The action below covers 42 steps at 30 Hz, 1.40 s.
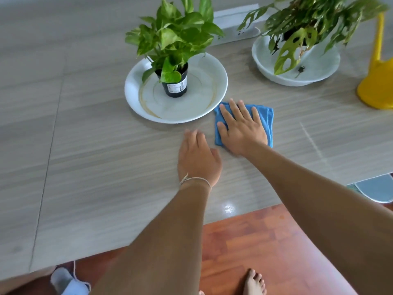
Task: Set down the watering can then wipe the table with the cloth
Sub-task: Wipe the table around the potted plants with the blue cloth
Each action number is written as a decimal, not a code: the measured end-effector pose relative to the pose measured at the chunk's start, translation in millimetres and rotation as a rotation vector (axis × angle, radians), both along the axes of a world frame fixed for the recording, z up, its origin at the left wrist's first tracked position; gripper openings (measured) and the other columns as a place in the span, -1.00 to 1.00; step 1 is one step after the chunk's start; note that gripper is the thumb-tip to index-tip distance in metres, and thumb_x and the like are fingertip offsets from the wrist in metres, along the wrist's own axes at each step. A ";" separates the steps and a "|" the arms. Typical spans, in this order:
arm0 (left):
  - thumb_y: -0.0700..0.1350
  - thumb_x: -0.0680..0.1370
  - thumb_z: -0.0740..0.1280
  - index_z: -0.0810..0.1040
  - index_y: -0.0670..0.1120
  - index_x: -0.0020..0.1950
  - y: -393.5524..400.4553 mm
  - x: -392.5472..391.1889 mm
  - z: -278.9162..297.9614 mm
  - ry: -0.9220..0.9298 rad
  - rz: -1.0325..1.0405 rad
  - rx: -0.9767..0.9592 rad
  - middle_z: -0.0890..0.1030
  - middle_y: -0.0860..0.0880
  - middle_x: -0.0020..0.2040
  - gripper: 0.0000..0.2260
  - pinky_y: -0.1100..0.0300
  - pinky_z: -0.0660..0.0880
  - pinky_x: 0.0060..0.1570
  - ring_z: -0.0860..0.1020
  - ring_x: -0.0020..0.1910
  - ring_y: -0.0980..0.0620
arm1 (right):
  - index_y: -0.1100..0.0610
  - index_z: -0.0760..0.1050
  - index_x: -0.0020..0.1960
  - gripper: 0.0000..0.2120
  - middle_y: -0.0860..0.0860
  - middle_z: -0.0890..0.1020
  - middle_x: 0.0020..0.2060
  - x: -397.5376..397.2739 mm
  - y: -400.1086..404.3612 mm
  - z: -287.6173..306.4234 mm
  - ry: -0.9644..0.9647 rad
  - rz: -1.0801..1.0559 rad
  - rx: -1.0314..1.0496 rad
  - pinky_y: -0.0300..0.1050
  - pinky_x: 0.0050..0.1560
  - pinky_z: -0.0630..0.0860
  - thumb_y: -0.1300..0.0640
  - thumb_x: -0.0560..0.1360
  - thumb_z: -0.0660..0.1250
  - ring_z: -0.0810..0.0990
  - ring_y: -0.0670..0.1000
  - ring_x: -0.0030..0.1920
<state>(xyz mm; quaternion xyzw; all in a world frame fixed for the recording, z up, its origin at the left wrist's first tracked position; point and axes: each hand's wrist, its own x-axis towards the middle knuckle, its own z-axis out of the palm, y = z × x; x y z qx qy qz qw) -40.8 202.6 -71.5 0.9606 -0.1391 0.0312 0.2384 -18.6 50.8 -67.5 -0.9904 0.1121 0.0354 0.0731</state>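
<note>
We press the cloth (267, 118) flat on the table (95, 145) with our right hand (241, 128), fingers straight and spread. Our left hand (197, 158) rests beside it, fingers together. A plate (136, 99) with a pot (175, 83) touches the cloth's corner; the can (377, 81) stands far right.
</note>
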 end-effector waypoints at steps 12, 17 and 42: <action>-0.03 0.50 0.05 0.36 -0.17 0.49 171.2 4.8 6.8 0.074 -0.004 0.209 0.32 -0.14 0.54 -0.43 -0.09 0.21 0.50 0.22 0.56 -0.14 | -0.05 -0.08 0.67 -0.38 -0.03 -0.06 0.67 -31.3 115.1 3.2 0.007 0.064 -0.003 0.16 0.60 -0.21 -0.21 0.65 -0.19 -0.17 0.04 0.65; 0.01 0.45 -0.03 0.40 -0.23 0.45 227.6 23.7 11.6 0.048 -0.031 0.265 0.38 -0.23 0.49 -0.37 -0.16 0.32 0.41 0.30 0.50 -0.23 | -0.01 -0.10 0.67 -0.35 -0.01 -0.09 0.68 -37.2 178.6 6.3 0.037 0.203 0.007 0.17 0.60 -0.22 -0.22 0.64 -0.23 -0.21 0.05 0.65; -0.01 0.49 -0.11 0.30 -0.25 0.52 285.0 48.8 -1.5 0.037 0.183 0.170 0.31 -0.23 0.53 -0.35 -0.09 0.22 0.50 0.26 0.53 -0.18 | -0.02 -0.06 0.67 -0.41 -0.02 0.00 0.67 188.3 317.9 -0.4 0.020 0.355 0.005 0.20 0.59 -0.19 -0.15 0.67 -0.18 -0.12 0.04 0.65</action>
